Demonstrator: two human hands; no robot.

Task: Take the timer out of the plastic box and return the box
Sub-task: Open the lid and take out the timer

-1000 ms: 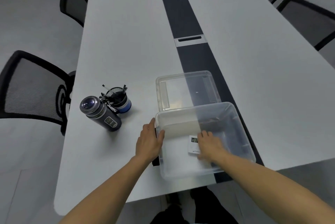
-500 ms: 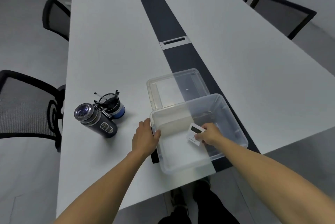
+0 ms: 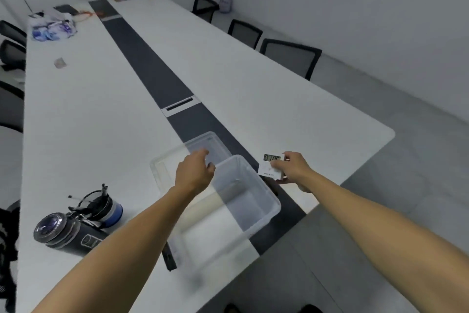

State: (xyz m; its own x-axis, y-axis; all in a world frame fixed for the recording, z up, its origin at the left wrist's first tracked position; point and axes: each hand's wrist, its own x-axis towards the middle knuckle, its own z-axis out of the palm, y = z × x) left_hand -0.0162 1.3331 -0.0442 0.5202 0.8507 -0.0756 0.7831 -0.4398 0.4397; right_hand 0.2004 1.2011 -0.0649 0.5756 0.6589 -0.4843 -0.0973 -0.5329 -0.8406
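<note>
Timer (image 3: 271, 166) is out of the plastic box (image 3: 236, 211) and sits in my right hand (image 3: 294, 169), just to the right of the box's far right corner, above the table's (image 3: 253, 79) white top beside the dark centre strip (image 3: 152, 69).

Head view, the only one available:

- Right hand: fingers pinched on the timer's right edge, thumb across its lower face. I judge this grip chosen to leave the display facing up and to allow a flat set-down on the table.
- Timer appearance: small white rectangular unit, dark digit display along its top, faint print along the lower edge. Digits are too blurred to read.
- Left hand (image 3: 195, 173): raised over the far left part of the box, fingers loosely curled and closed on nothing. Whether a fingertip touches the rim I cannot tell from this angle. I judge it is placed to take hold of either the box or the lid (image 3: 177, 158).
- Plastic box: clear, open, empty as far as the transparent walls show, standing at the near table edge partly across the dark strip.
- Lid: clear, lying flat on the table just behind the box, partly hidden by the left hand.
- Bystanders: a dark flask (image 3: 63, 232) on its side and a blue-banded cap (image 3: 106, 208) to the left, well apart from the box.

Status, as I judge it: removal done, timer not yet set down, box not yet returned.
</note>
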